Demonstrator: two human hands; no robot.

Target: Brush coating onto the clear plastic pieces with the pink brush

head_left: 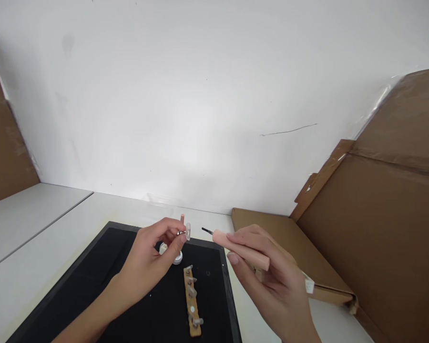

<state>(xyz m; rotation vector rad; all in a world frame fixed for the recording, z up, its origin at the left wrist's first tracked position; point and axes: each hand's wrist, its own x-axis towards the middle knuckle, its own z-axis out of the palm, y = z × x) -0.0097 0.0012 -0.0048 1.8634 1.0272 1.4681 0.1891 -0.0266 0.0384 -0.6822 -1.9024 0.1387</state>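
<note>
My left hand point(160, 250) pinches a small metal stem that carries a clear false nail tip point(188, 231). In my right hand point(271, 276) is a pink-handled nail polish brush point(241, 250), its dark bristles pointing left toward the nail tip with a gap between them. Below the hands, a wooden strip point(192, 305) lies on the black mat, with several clear nail tips standing along it. A small white round container point(178, 258) sits partly hidden behind my left hand. Just above my left fingers, the end of a pink object point(182, 218) shows; the rest is hidden.
The black mat point(139, 295) lies on a white table point(75, 219) against a white wall. A flat cardboard box point(271, 221) is at the right, beside a tall cardboard panel point(389, 209). Another cardboard panel point(3, 138) stands at the far left.
</note>
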